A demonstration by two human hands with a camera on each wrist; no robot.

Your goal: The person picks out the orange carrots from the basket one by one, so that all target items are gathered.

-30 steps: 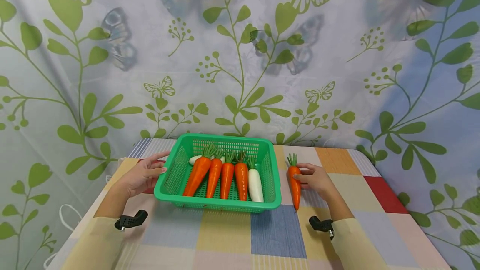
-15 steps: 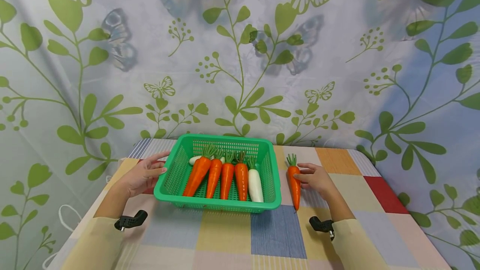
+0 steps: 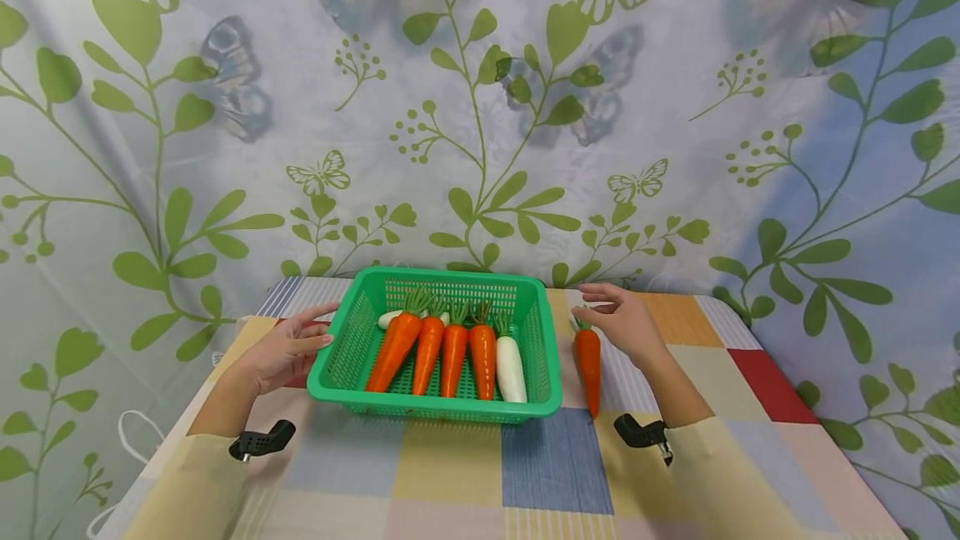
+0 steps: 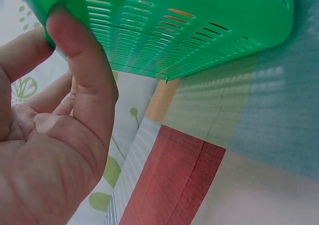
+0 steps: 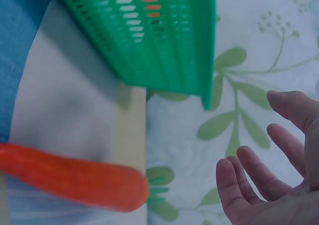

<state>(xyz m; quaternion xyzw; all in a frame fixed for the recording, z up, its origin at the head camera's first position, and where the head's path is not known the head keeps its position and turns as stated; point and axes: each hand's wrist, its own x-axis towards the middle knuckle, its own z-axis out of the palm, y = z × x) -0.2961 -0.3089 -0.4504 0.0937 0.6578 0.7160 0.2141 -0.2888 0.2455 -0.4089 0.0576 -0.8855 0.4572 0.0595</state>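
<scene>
I have two hands, my left hand (image 3: 281, 352) and my right hand (image 3: 622, 323), two black wrist devices (image 3: 641, 432), one per wrist, and one counter (image 3: 450, 465) before me. On it I count one green basket (image 3: 435, 408) and one loose carrot (image 3: 588, 365). Inside the basket I make out at least four carrots (image 3: 453, 352), one white radish (image 3: 512, 369) and two white patches (image 3: 387, 320) behind, whether one piece or two I can't tell.
</scene>
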